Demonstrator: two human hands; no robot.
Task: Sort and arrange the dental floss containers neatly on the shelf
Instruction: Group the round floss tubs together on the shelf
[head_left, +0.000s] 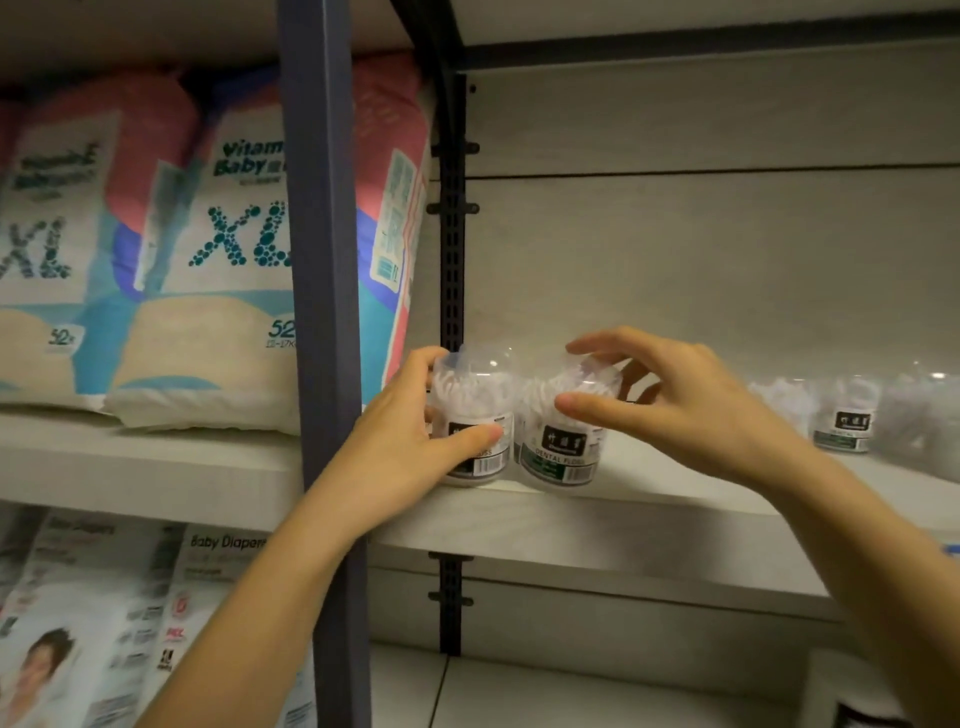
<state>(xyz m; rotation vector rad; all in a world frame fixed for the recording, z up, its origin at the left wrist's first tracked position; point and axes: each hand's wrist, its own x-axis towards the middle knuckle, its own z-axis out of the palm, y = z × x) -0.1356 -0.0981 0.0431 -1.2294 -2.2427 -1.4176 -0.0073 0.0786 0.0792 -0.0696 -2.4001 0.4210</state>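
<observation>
Two clear floss jars stand side by side, touching, at the left end of the white shelf (649, 525). The left hand (410, 441) has its grip closed around the left jar (475, 415), thumb on the label. The right hand (670, 395) has a loose, open grip over the top of the right jar (563, 441). More jars (844, 415) stand farther right. Diaper packs (208, 260) fill the next bay.
</observation>
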